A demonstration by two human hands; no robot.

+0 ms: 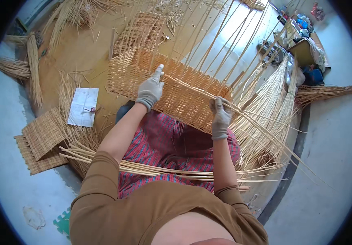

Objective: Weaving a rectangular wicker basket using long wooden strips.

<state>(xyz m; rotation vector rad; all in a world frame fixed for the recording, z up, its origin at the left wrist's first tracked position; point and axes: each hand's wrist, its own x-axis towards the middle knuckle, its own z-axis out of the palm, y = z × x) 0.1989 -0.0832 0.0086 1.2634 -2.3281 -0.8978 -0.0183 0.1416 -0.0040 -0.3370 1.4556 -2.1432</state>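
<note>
A half-woven rectangular wicker basket (184,100) tilts over my lap, its upright stakes rising from the rim and fanning away from me. My left hand (151,87), in a pale work glove, grips the top edge of the near wall with one finger pointing up; some of its fingers are hidden. Toward the right end of the same wall, my right hand (221,116), also gloved, closes round long wicker rods (257,120) at the rim. These rods run along the top edge and trail out to the right past that hand.
Loose rods (143,168) lie across my lap on a striped red cloth (176,143). A large sheaf of pale wicker (265,110) spreads at the right. Flat woven panels (45,132) and a white paper sheet (83,107) lie at left. Bundles (33,69) and a cluttered low stand (306,51) sit farther off.
</note>
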